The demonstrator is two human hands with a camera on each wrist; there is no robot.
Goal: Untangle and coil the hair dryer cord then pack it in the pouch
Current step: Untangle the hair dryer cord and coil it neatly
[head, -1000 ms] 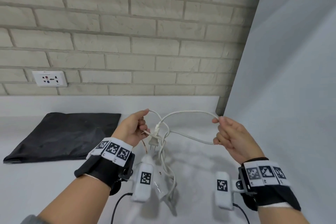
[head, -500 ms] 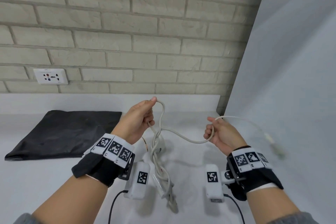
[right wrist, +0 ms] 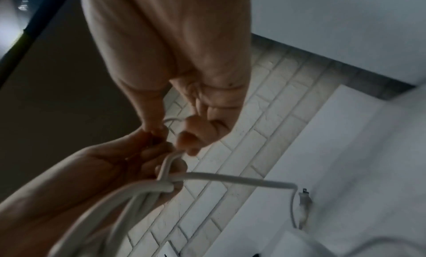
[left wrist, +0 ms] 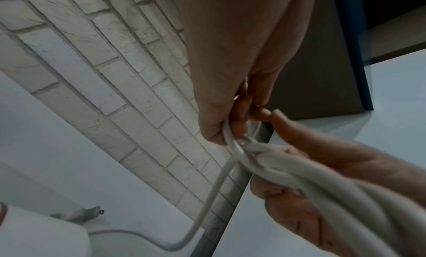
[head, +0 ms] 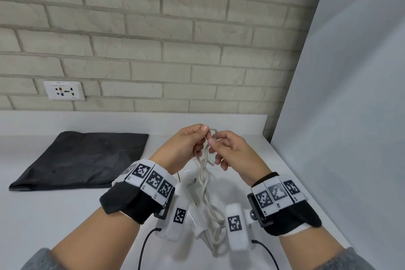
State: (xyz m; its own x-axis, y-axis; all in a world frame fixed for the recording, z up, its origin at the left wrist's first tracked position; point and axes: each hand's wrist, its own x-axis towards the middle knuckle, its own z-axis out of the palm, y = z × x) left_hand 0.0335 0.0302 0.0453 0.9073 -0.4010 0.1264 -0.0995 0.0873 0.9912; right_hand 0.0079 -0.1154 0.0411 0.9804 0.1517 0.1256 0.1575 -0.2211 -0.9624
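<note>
The white hair dryer cord (head: 205, 173) hangs in twisted strands from both hands, raised above the white counter. My left hand (head: 192, 142) pinches a small loop at the top of the cord, and my right hand (head: 221, 149) pinches the same loop beside it, fingertips nearly touching. The left wrist view shows the cord (left wrist: 232, 148) bunched under the left hand (left wrist: 230, 115). In the right wrist view, the cord (right wrist: 166, 169) bends through both hands, and its plug (right wrist: 304, 202) dangles free. The hair dryer (head: 195, 204) lies on the counter, mostly hidden behind the wrists. The black pouch (head: 83, 160) lies flat at the left.
A brick wall with a white power socket (head: 64, 90) runs along the back of the counter (head: 43, 215). A plain grey-white wall (head: 350, 116) closes off the right side. Black cables (head: 144, 247) trail from the wrist cameras at the bottom.
My right hand has swung in from the right to meet the left hand. The wide span of cord between them has closed into a small loop. The plug now hangs below.
</note>
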